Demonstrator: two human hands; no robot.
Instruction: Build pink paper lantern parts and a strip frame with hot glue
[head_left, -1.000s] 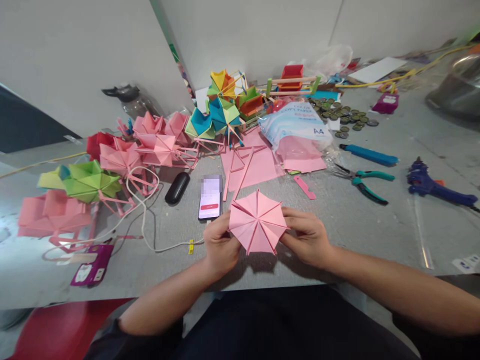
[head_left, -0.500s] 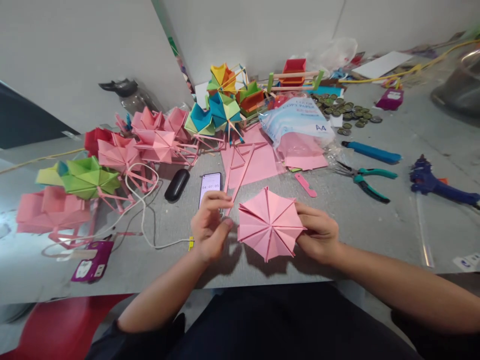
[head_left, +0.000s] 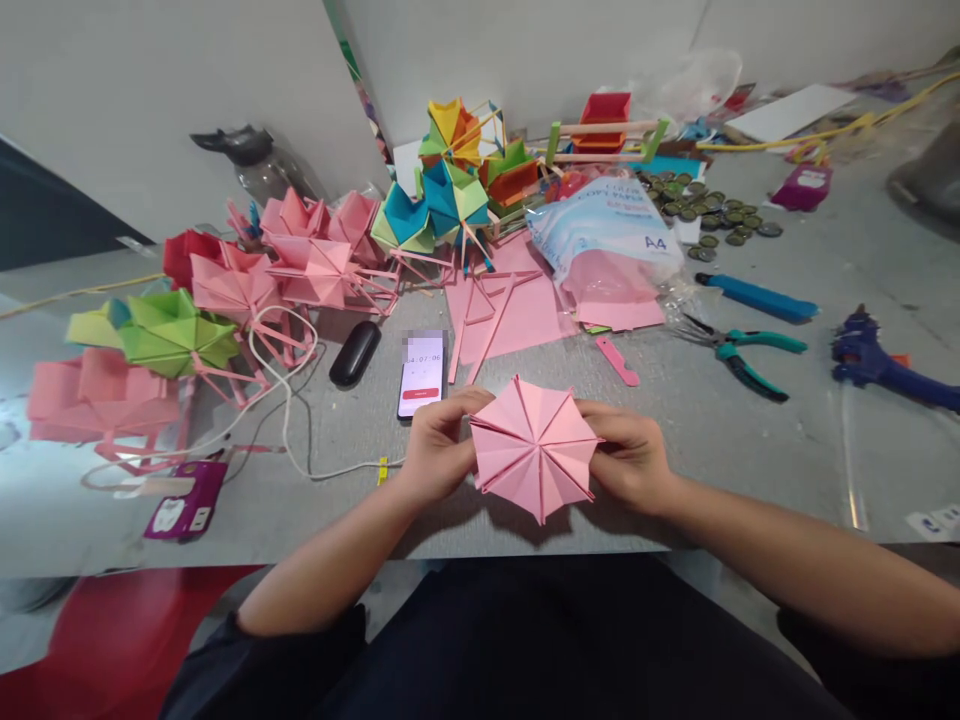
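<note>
A pink folded-paper umbrella shape (head_left: 535, 447), pleated out from its centre, is held between both hands above the near edge of the table. My left hand (head_left: 444, 445) grips its left edge, with the fingertips partly hidden behind the paper. On the opposite side my right hand (head_left: 631, 457) is closed on the right edge, its fingers tucked underneath. Just beyond the left hand lies a phone (head_left: 421, 375) with a timer on its screen. Thin pink paper strips (head_left: 491, 330) rest on a pink sheet (head_left: 544, 325) behind the folded piece.
Several pink folded models (head_left: 311, 265) crowd the left, near a white cable (head_left: 289, 400) and a black case (head_left: 355, 354). On the right are a pink cutter (head_left: 617, 361), pliers (head_left: 739, 350), a blue-handled tool (head_left: 761, 297) and a glue gun (head_left: 885, 365). A copy paper pack (head_left: 604, 235) lies behind.
My left hand has moved from beside the folded paper onto its left edge and closed there. The paper has turned slightly. The view has shifted a little.
</note>
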